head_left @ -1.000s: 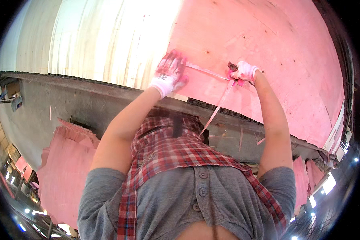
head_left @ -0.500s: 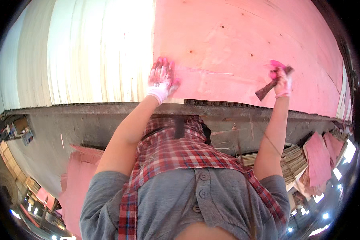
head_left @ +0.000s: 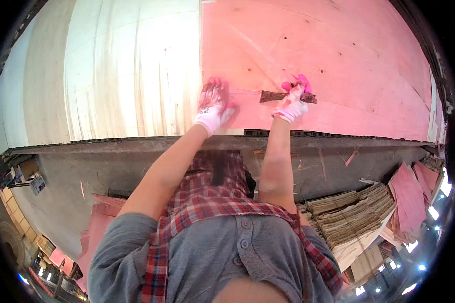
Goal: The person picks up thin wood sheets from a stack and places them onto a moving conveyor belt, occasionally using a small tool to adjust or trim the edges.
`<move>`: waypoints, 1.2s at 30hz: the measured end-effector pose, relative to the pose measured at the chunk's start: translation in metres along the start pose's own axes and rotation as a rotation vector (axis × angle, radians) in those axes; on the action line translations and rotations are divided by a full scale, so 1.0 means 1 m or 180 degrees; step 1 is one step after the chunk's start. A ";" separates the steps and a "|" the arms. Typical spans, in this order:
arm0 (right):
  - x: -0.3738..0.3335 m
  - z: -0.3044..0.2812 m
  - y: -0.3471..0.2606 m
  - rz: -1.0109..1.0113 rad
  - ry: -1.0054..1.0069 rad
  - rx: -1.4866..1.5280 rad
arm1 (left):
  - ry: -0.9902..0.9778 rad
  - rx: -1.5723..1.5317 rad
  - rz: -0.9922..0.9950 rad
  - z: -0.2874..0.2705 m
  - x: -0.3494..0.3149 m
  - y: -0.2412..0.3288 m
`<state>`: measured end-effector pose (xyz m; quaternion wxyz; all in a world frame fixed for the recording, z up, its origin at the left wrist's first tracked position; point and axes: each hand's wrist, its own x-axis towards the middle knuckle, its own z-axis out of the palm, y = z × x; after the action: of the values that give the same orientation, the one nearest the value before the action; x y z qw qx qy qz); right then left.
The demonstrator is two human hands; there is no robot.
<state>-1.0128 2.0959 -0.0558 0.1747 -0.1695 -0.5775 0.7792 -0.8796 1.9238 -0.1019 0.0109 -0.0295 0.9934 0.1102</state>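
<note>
I see the left hand, thumb apart, sheet beneath its fingers; the right hand clamps a dark tool.

Pale veneer overexposed, grain partly bleached by glare; pink veneer brightly lit. Grey floor dimmer. White lights flare lower right. Fisheye bowing toward rim; corners black.
</note>
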 end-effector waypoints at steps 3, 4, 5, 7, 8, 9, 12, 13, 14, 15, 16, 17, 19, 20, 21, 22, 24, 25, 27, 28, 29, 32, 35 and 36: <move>0.009 0.005 -0.012 0.0345 0.0351 -0.0144 | 0.1003 -0.4522 -0.1558 -0.060 0.008 -0.038; 0.031 -0.012 0.004 0.0453 0.0556 0.0243 | 0.1279 -0.6049 -0.2111 -0.087 0.008 -0.055; 0.057 -0.042 0.016 0.0592 0.0673 0.0997 | 0.1564 -0.7559 -0.2677 -0.105 0.004 -0.077; 0.094 -0.102 0.006 0.0959 0.0699 0.2048 | 0.2828 -0.8095 -0.2857 -0.136 -0.010 -0.139; 0.094 -0.112 -0.021 0.1236 0.0627 0.1878 | 0.2765 -0.7744 -0.2770 -0.156 -0.022 -0.161; 0.091 -0.129 -0.052 0.1467 0.0600 0.1698 | 0.2631 -0.7414 -0.2688 -0.170 -0.032 -0.180; 0.023 -0.147 -0.122 0.0771 0.0293 0.0869 | 0.2257 -0.6654 -0.2484 -0.186 -0.054 -0.209; 0.008 -0.184 -0.131 0.0515 -0.0227 0.0595 | 0.2122 -0.6549 -0.2567 -0.191 -0.057 -0.202; -0.022 -0.181 -0.155 0.0620 0.0243 0.0170 | 0.1848 -0.6565 -0.2608 -0.191 -0.060 -0.189; -0.041 -0.209 -0.161 0.0463 0.0404 -0.0099 | 0.1533 -0.6592 -0.2608 -0.188 -0.057 -0.170; -0.057 -0.233 -0.165 0.0346 0.0606 -0.0255 | 0.1155 -0.6730 -0.2668 -0.180 -0.054 -0.150; -0.073 -0.250 -0.172 0.0230 0.0776 -0.0186 | 0.0737 -0.6858 -0.2706 -0.166 -0.048 -0.129; -0.091 -0.268 -0.188 0.0111 0.1337 -0.0038 | -0.0037 -0.7285 -0.2873 -0.131 -0.037 -0.070; -0.093 -0.289 -0.192 -0.0053 0.1419 0.0026 | -0.0627 -0.7350 -0.2443 -0.104 -0.036 -0.041; -0.095 -0.313 -0.194 -0.0191 0.1510 0.0101 | -0.1202 -0.7333 -0.2015 -0.087 -0.032 -0.004; -0.101 -0.336 -0.192 -0.0276 0.1614 0.0194 | -0.1815 -0.7160 -0.1816 -0.086 -0.034 0.043; -0.108 -0.382 -0.209 -0.0596 0.2106 0.0261 | -0.2977 -0.6566 -0.0996 -0.089 -0.039 0.132; -0.113 -0.408 -0.222 -0.0840 0.2442 0.0200 | -0.3607 -0.6163 -0.0350 -0.088 -0.040 0.170; -0.119 -0.466 -0.244 -0.1353 0.2866 -0.0155 | -0.4456 -0.5409 0.0261 -0.092 -0.048 0.232; -0.129 -0.499 -0.257 -0.1607 0.3131 -0.0364 | -0.4691 -0.5071 0.0335 -0.078 -0.052 0.253; -0.139 -0.530 -0.272 -0.1885 0.3341 -0.0458 | -0.4853 -0.4720 0.0443 -0.059 -0.051 0.268; -0.182 -0.634 -0.307 -0.2426 0.4182 -0.1088 | -0.4752 -0.3934 -0.0099 0.024 -0.049 0.310; -0.193 -0.701 -0.379 -0.2172 0.5172 -0.1218 | -0.4603 -0.3687 -0.0298 0.056 0.002 0.390; -0.226 -0.754 -0.397 -0.2400 0.5250 -0.1138 | -0.4623 -0.3827 -0.0366 0.077 -0.028 0.417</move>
<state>-0.4320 2.7321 0.1312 0.7441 -0.4961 -0.3989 0.2027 -0.8762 2.3485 -0.0854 0.6155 -0.0033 0.5173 0.5947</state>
